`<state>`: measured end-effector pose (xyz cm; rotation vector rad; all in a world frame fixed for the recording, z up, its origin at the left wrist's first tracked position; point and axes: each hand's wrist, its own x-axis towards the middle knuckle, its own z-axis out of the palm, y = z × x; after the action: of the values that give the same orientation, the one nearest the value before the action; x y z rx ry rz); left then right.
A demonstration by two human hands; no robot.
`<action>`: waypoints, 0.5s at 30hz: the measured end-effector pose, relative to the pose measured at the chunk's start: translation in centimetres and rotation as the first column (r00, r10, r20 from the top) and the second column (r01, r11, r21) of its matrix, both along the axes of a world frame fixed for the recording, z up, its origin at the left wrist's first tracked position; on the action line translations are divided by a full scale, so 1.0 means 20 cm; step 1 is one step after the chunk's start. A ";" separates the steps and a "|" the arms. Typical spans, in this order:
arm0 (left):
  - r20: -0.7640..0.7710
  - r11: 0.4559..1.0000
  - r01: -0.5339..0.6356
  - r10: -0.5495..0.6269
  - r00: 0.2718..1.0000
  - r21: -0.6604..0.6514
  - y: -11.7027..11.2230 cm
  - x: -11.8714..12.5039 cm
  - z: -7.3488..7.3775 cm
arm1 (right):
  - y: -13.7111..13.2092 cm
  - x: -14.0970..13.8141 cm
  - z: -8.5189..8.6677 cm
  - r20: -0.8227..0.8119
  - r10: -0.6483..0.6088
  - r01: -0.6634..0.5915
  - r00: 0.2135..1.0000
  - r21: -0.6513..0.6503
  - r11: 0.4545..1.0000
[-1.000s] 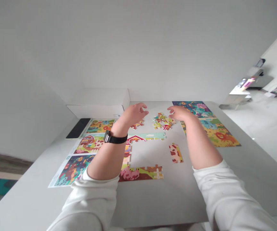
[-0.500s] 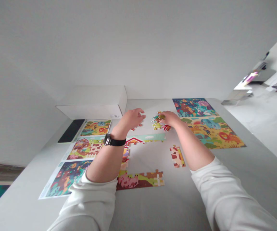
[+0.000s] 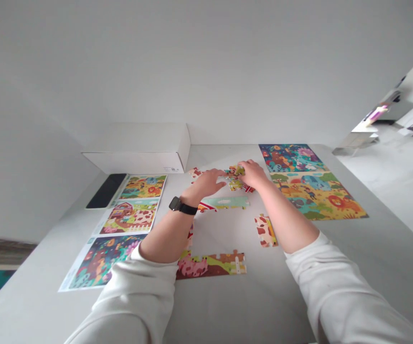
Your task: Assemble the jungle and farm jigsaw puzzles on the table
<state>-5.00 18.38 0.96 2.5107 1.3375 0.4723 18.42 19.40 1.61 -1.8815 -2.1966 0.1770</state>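
Note:
Fingertips of my right hand (image 3: 253, 174) are closed on a green jigsaw puzzle piece (image 3: 240, 170) over a small pile of loose puzzle pieces (image 3: 234, 185). At the pile's left edge, my left hand (image 3: 209, 183) has its thumb and forefinger apart, with nothing seen between them. Nearer to me lies a partly joined farm puzzle: a sky strip (image 3: 228, 202) along the top and a bottom strip with pink pigs (image 3: 211, 265). My left forearm hides much of its left side. A joined cow section (image 3: 266, 231) lies apart, beside my right forearm.
Three printed reference pictures (image 3: 129, 216) lie on the left, with a black phone (image 3: 106, 191) beside them. Behind stands a white box (image 3: 138, 162) against the wall. Two assembled puzzles, a dark one (image 3: 292, 157) and a yellow animal one (image 3: 321, 196), lie at the right.
My left hand has moved right to the pile, uncovering some pieces near the box. My right hand stays over the pile, its fingers shifted slightly.

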 end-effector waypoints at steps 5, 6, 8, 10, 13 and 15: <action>-0.039 0.985 0.174 -0.173 0.984 0.013 0.00 0.03 -0.06 | 0.01 0.02 -0.04 0.006 -0.071 0.071 0.997 -0.038 0.997; -0.045 0.985 0.173 -0.172 0.984 0.024 0.00 0.04 -0.06 | 0.02 0.03 -0.05 0.001 -0.071 0.071 0.997 -0.033 0.997; -0.062 0.986 0.161 -0.158 0.986 0.046 0.01 0.04 -0.07 | 0.03 0.02 -0.06 -0.003 -0.061 0.061 0.998 -0.024 0.998; -0.083 0.985 0.159 -0.154 0.985 0.059 0.01 0.04 -0.08 | 0.03 0.02 -0.07 -0.006 -0.043 0.043 0.999 -0.023 0.999; -0.119 0.983 0.172 -0.164 0.979 0.066 0.02 0.04 -0.09 | 0.03 0.02 -0.07 -0.006 -0.052 0.052 0.999 -0.006 0.999; -0.140 0.983 0.170 -0.160 0.977 0.063 0.02 0.04 -0.10 | 0.03 0.01 -0.08 0.005 -0.091 0.091 0.996 0.009 0.996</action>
<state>-4.11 18.68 -1.08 2.7302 1.1618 0.3289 18.71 19.91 0.04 -1.9741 -2.1064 0.1455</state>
